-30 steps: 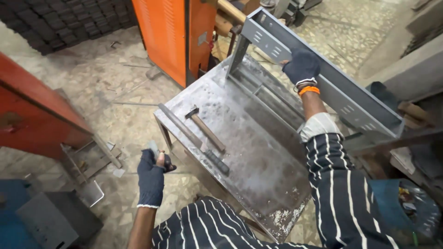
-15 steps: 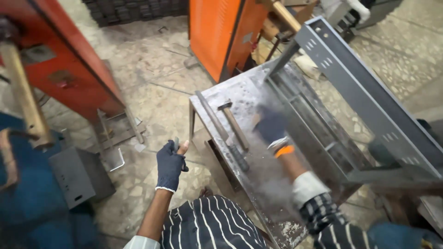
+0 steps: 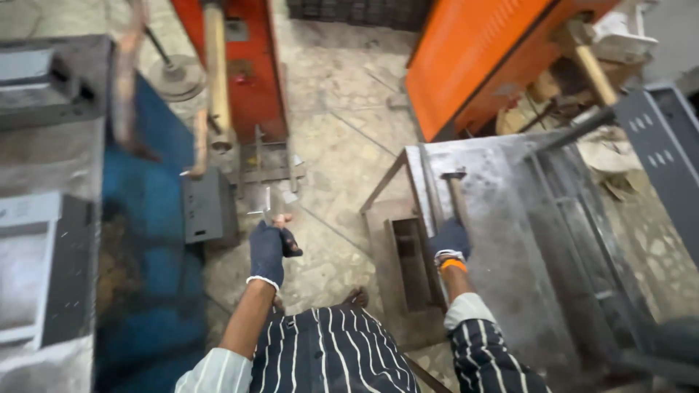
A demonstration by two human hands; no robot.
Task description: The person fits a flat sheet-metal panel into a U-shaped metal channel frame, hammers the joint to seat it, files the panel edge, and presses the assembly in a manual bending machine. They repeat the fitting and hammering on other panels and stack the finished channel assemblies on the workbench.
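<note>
I am looking down at two dark-gloved hands. Right of centre, my right hand is closing its fingers around the handle of a hammer lying on the grey metal counter. Left of centre, over the stone floor, my left hand is gripping a small metal piece, fingers clamped on it.

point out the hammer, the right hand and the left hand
hammer [image 3: 453, 177], head view, on its metal head at the top of the handle
right hand [image 3: 449, 239], head view, back of the dark glove
left hand [image 3: 267, 249], head view, back of the dark glove
</note>
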